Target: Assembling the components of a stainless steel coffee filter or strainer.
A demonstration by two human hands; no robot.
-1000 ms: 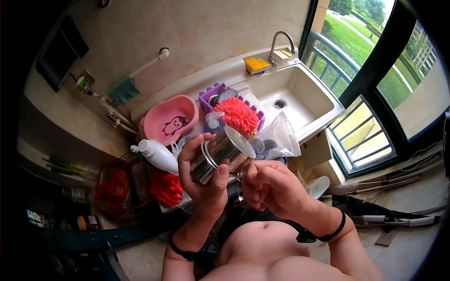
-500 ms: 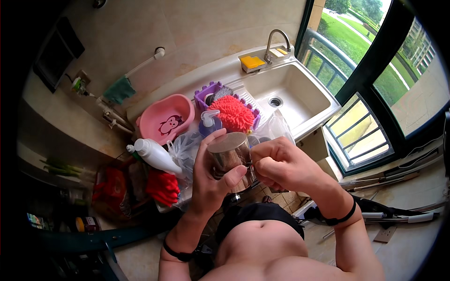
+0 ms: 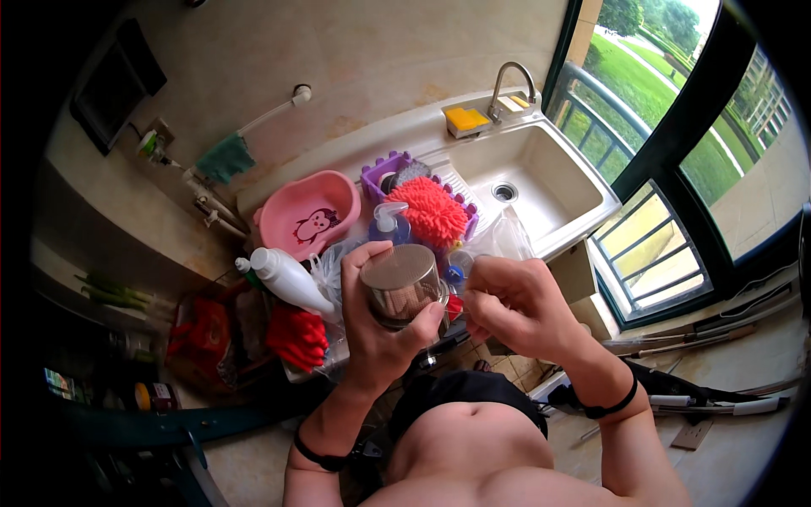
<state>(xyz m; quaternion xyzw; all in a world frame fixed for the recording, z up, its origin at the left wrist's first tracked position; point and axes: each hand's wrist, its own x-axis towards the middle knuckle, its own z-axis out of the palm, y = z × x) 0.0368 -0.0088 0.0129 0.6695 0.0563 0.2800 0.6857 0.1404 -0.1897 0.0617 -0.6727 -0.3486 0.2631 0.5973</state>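
My left hand (image 3: 378,325) is wrapped round a metal mesh cylinder (image 3: 402,275), which looks like a strainer basket. Its flat mesh end faces up, and the thumb presses on its near side. Just to the right, my right hand (image 3: 517,311) is closed with fingers and thumb together; whatever it pinches is hidden or too small to name. A small red thing (image 3: 454,307) shows between the cylinder and the right fingers. Behind the cylinder stand a pump bottle (image 3: 390,221) and a red chenille mitt (image 3: 429,211), which lies on a purple basket (image 3: 384,167).
A pink basin (image 3: 308,211) stands at the left, with a white bottle (image 3: 291,283) and red gloves (image 3: 296,336) nearer me. The white sink (image 3: 549,190) has a curved faucet (image 3: 513,76) and a yellow sponge (image 3: 467,119). A clear plastic bag (image 3: 505,237) lies by its near edge.
The mesh cylinder has tipped so its flat end shows more, and it has shifted slightly left. My right hand has drawn away from it to the right, leaving a gap.
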